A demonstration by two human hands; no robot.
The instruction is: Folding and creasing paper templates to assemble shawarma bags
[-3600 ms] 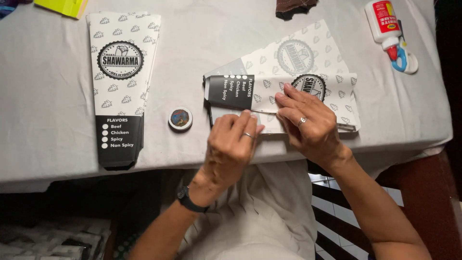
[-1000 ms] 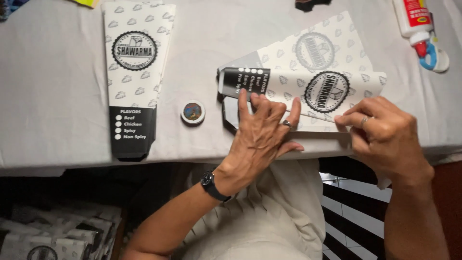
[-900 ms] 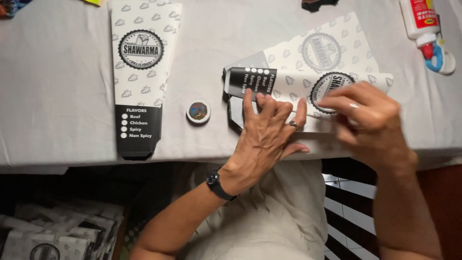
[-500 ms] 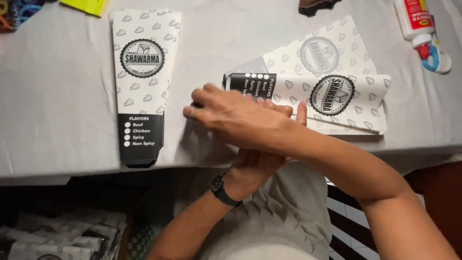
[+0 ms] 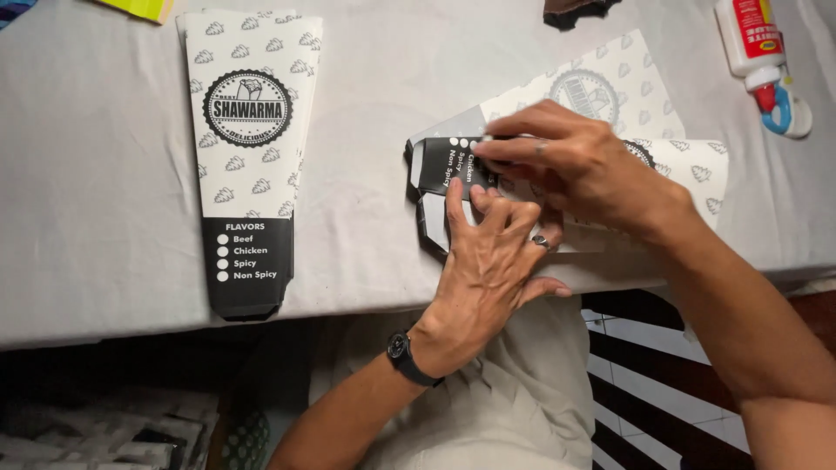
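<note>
Two hands work over a pale grey cloth that covers the surface (image 5: 104,218), whose near edge runs just above the person's lap. Below that edge lie a dark space, a heap of black and white packets (image 5: 96,435) at the lower left, and black and white floor tiles (image 5: 644,348) at the lower right.

Much of the folded paper sleeve (image 5: 679,170), white with small grey prints and a black end, is covered by both hands, so its round badge shows only as a sliver. A second printed sheet (image 5: 601,83) lies partly beneath it on the far side. Cut off by the top edge are a dark object (image 5: 575,9) and a yellow-green scrap (image 5: 139,7), both beyond the sleeve. Whether anything small sits under the palms cannot be told.

Left hand (image 5: 488,252) lies flat on the near part of the sleeve, fingers spread and pressing, grip open. Right hand (image 5: 575,165) reaches across from the sleeve's right, fingertips together on the black end; whether that grip pinches the paper or only presses it I cannot tell.

Well left of the sleeve lies a flat finished sleeve (image 5: 248,157). Far right of it, a glue bottle (image 5: 753,48) with a red label
</note>
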